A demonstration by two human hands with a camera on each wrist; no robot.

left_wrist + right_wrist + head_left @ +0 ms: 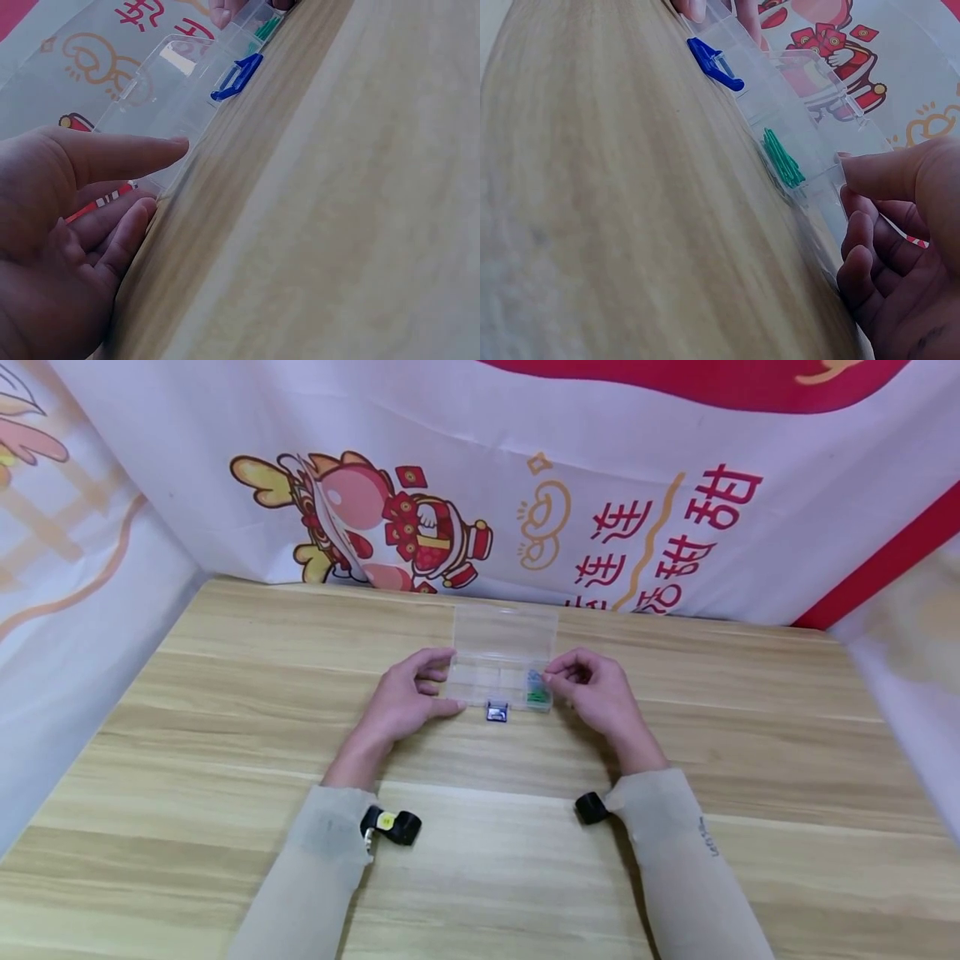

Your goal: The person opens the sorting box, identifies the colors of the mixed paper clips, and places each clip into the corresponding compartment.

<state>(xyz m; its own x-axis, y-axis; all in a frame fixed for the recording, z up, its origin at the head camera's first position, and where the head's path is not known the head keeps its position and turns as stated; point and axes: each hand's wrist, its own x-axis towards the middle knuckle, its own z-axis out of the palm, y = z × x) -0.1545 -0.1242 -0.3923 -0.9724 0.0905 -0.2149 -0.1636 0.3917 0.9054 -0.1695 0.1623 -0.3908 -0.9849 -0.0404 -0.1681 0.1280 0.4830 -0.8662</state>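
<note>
A clear plastic compartment box [474, 675] lies on the table with its see-through lid [506, 632] raised at the back. My left hand [403, 695] holds the left end, thumb along the front edge and fingers round the side. At the opposite end, my right hand [598, 692] pinches the side wall between thumb and forefinger. Thin green sticks [782, 159] lie in the rightmost front compartment, with pale blue bits [534, 677] behind them. A blue clasp [238, 77] juts from the middle of the box's front edge.
Wood-grain table [480, 860] extends around the box on all sides. Close behind stands a white printed cloth [300, 410] with red lettering and a cartoon figure. Black wrist cameras [405, 827] sit on both sleeves.
</note>
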